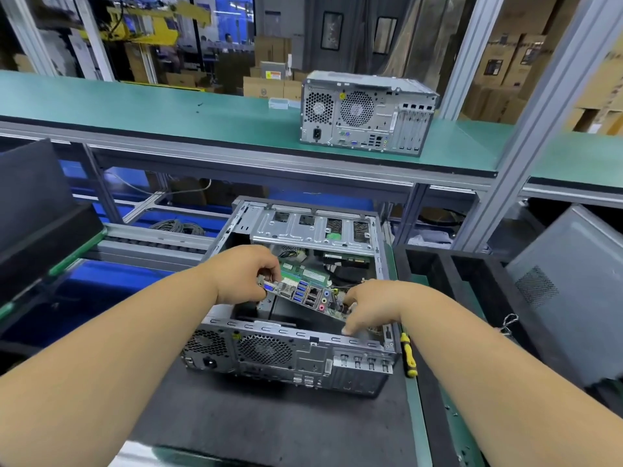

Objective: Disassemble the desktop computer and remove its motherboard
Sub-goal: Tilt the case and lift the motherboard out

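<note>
Our left hand (246,276) pinches the port end of the motherboard (305,294), which sits tilted up inside the open desktop case (290,345); our right hand (367,305) grips its other corner. We should lift evenly and slowly (cables deeper inside may snag), keeping the green board off the stamped, perforated steel frame. A yellow-handled screwdriver (409,353) lies just right of the case.

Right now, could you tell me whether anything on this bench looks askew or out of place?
Only the motherboard: it sits tilted in the open computer case, its port edge raised above the rear wall. That fits the job, since the left hand and right hand grip its two ends. Nothing looks spilled or broken.
</note>
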The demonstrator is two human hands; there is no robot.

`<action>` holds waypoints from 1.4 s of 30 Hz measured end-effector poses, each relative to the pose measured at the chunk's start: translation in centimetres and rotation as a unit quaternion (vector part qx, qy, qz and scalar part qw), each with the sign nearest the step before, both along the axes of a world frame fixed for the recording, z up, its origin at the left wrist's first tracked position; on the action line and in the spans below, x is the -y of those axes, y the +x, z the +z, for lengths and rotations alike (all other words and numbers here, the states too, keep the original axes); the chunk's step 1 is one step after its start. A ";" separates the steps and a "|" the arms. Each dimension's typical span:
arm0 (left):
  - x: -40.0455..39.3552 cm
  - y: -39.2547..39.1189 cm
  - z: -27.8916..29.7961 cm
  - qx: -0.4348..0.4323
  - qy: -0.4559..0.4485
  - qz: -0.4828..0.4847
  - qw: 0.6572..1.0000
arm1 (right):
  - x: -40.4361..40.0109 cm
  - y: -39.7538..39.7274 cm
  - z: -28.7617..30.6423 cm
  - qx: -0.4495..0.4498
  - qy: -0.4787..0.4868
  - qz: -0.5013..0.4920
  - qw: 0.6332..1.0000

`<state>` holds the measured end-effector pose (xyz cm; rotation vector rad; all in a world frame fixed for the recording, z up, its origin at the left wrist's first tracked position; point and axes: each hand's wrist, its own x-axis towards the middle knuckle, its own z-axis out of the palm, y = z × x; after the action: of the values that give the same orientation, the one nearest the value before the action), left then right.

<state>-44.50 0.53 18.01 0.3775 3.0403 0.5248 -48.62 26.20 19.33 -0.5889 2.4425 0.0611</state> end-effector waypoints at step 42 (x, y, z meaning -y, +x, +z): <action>-4.7 5.3 3.6 -0.029 0.568 0.312 0.761 | 1.1 5.8 8.8 -0.144 -0.611 -0.112 0.771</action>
<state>-39.16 5.25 21.58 -0.6855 2.3687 2.3644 -42.80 25.11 28.15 -0.8118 2.5475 -1.7570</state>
